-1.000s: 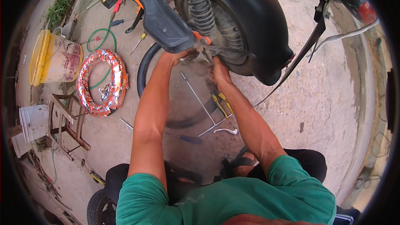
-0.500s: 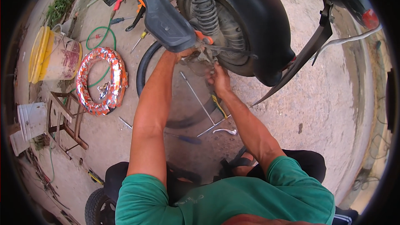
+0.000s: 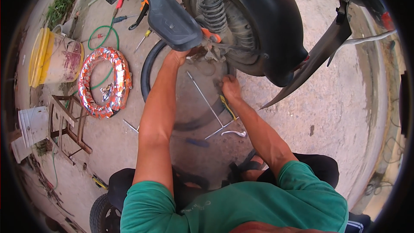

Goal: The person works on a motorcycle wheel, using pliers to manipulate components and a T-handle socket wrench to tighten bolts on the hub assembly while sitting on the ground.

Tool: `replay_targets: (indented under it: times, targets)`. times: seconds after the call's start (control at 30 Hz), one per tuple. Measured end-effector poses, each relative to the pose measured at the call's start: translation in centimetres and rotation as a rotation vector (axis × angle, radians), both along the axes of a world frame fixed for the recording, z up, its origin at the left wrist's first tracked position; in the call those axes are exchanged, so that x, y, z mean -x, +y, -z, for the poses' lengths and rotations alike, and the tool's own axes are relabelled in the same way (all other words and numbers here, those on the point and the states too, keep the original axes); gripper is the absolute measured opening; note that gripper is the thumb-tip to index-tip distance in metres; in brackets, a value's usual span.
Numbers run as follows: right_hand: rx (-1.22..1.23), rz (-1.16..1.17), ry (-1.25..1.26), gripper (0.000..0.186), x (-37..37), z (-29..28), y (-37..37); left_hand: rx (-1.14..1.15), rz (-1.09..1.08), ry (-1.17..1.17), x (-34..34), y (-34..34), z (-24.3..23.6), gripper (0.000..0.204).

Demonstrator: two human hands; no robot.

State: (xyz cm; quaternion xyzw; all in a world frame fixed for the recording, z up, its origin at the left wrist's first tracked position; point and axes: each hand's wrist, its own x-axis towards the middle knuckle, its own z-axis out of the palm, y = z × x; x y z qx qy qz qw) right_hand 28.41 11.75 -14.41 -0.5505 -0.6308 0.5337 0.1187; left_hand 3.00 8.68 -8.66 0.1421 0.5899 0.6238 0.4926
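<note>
My left hand (image 3: 178,56) reaches under the end of a black plastic panel (image 3: 174,28) of a motorbike, its fingers hidden there. Close by, a dirty metal bracket (image 3: 213,53) sits beside an orange part (image 3: 211,35) at the rear wheel (image 3: 251,51). A coil-spring shock absorber (image 3: 211,4) stands above the wheel. My right hand (image 3: 231,88) is below the wheel with its fingers curled closed; whatever they hold is hidden. Beneath my hands, a black tyre (image 3: 146,71) lies on the ground, and a T-handle wrench (image 3: 207,99) lies across its ring.
A silver lever (image 3: 233,133) and a dark-handled tool (image 3: 197,142) lie near my feet. To the left are a foil-wrapped tyre (image 3: 125,80), a yellow bucket (image 3: 42,58), a metal stool frame (image 3: 71,125) and a green hose (image 3: 103,77). A black fender (image 3: 286,30) covers the wheel.
My right hand has dropped away from the metal bracket, down and to the right, and its fingers have curled in. My left hand stays under the panel.
</note>
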Motion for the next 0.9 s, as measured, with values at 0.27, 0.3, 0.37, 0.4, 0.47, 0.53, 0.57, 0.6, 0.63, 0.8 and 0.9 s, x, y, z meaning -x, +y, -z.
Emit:
replay_targets:
  times: [0.27, 0.3, 0.37, 0.4, 0.47, 0.53, 0.57, 0.6, 0.63, 0.8, 0.9]
  targets:
    - [0.038, -0.14, -0.04, 0.035, -0.1, -3.4, -2.2, 0.063, 0.052, -0.154, 0.4, 0.3, 0.0, 0.044]
    - [0.008, -0.213, -0.063, 0.035, 0.0, -4.4, -2.6, 0.006, 0.035, -0.094, 0.3, 0.4, 0.2, 0.047]
    - [-0.024, -0.221, -0.045, 0.035, 0.2, -5.6, -3.5, -0.051, 0.009, -0.039, 0.4, 0.4, 0.7, 0.05]
    - [-0.061, -0.215, -0.02, 0.036, 0.2, -6.0, -3.8, -0.051, 0.0, 0.098, 0.2, 0.7, 0.9, 0.053]
    - [-0.122, -0.236, -0.064, 0.037, -0.3, -5.2, -2.8, -0.052, -0.015, 0.229, 0.4, 0.9, 1.3, 0.056]
    - [-0.183, -0.241, -0.122, 0.039, -1.2, -4.3, -1.8, 0.099, 0.029, 0.729, -0.2, 1.3, 1.2, 0.047]
    - [-0.228, -0.23, -0.131, 0.04, -1.5, -3.9, -1.6, 0.092, 0.032, 0.716, -0.4, 1.4, 1.0, 0.047]
    - [-0.258, -0.226, -0.139, 0.04, -1.6, -3.7, -1.4, 0.11, 0.122, 0.839, -0.4, 1.5, 0.8, 0.048]
    - [-0.287, -0.221, -0.149, 0.04, -1.7, -3.5, -1.2, 0.127, 0.213, 0.962, -0.4, 1.5, 0.4, 0.049]
    - [-0.324, -0.268, -0.355, 0.042, -2.0, -4.5, -2.1, 0.189, 0.236, 0.984, -1.1, 1.4, -1.1, 0.053]
    - [-0.374, -0.336, -0.497, 0.043, -2.9, -5.8, -3.9, 0.239, 0.236, 0.918, -1.5, 0.9, -1.6, 0.051]
